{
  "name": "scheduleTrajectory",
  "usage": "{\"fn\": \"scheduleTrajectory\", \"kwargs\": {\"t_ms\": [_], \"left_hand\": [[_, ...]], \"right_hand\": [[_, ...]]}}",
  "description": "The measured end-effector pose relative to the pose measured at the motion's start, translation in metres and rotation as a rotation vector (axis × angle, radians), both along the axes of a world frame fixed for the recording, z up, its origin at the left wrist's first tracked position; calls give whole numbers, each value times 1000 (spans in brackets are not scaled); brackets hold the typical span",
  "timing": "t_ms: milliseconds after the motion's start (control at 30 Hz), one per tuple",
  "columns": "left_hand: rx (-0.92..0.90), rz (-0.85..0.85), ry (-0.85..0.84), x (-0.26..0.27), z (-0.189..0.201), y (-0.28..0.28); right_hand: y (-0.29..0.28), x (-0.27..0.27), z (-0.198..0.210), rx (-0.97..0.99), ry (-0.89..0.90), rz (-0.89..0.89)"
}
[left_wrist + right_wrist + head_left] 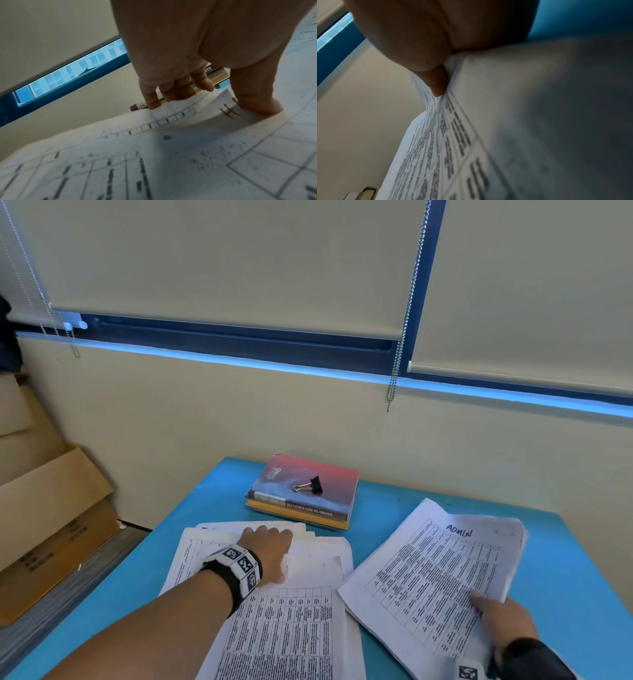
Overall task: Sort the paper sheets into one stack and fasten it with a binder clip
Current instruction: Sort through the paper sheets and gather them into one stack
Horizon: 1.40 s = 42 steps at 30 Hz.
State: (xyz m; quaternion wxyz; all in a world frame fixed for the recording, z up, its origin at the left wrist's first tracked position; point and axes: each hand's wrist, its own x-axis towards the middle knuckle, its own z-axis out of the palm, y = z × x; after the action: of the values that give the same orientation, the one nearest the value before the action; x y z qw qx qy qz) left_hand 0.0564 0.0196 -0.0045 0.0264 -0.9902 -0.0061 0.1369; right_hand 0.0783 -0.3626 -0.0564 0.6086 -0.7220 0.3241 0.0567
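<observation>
Printed paper sheets (pixel 291 628) lie fanned in a loose pile on the left of the blue table (pixel 137 559). My left hand (pixel 274 553) grips the upper sheets (pixel 154 155), with fingers curled over their far edge and the thumb pressing down, so the paper buckles. To the right is a second stack marked "ADMIN" (pixel 435 570). My right hand (pixel 503 618) pinches its near right corner, thumb (pixel 435 81) on top and fingers hidden beneath. A black binder clip (pixel 310 485) lies on two stacked books (pixel 329 501) at the back, apart from both hands.
Cardboard boxes (pixel 51 525) stand on the floor left of the table. A wall with closed roller blinds and hanging bead chains (pixel 397 371) runs right behind the table. The books' edge (pixel 217 75) lies just beyond my left fingers.
</observation>
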Motion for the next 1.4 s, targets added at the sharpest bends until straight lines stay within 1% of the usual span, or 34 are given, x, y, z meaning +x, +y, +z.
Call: {"fn": "scheduleTrajectory", "kwargs": {"t_ms": [100,267,367,500,567,667,767,900,967,1033,1100,1167,1233,1300,1400], "left_hand": [[-73,69,8,0,3,3],[-53,123,98,3,12,10],[-34,70,112,1,22,10],[-134,7,122,-9,41,15],[-150,-27,108,-16,55,19],[-149,-75,89,-27,80,24],[-152,-118,34,-39,115,25],[-150,-154,-90,-53,166,22],[-191,-191,-167,-59,190,18],[-250,-240,-243,-65,210,9],[-249,-273,-329,-70,225,-3],[-235,-284,-413,-74,237,-14],[-179,-312,-465,-75,243,-21],[-133,-316,-472,-78,246,-23],[-89,-316,-428,-80,248,-22]], "right_hand": [[2,-1,3,13,-3,-1],[3,-4,7,2,-40,4],[3,-5,10,20,-34,-5],[7,-12,20,68,-44,-13],[9,-17,26,122,-67,-26],[13,-22,35,196,-140,-44],[22,-30,57,212,-287,-6],[40,-38,99,101,-490,94],[54,-43,118,86,-563,173],[71,-50,133,98,-605,286],[90,-59,144,84,-617,410],[107,-69,149,67,-597,526],[122,-79,154,57,-575,630],[132,-86,156,58,-587,702],[138,-91,153,73,-606,740]]}}
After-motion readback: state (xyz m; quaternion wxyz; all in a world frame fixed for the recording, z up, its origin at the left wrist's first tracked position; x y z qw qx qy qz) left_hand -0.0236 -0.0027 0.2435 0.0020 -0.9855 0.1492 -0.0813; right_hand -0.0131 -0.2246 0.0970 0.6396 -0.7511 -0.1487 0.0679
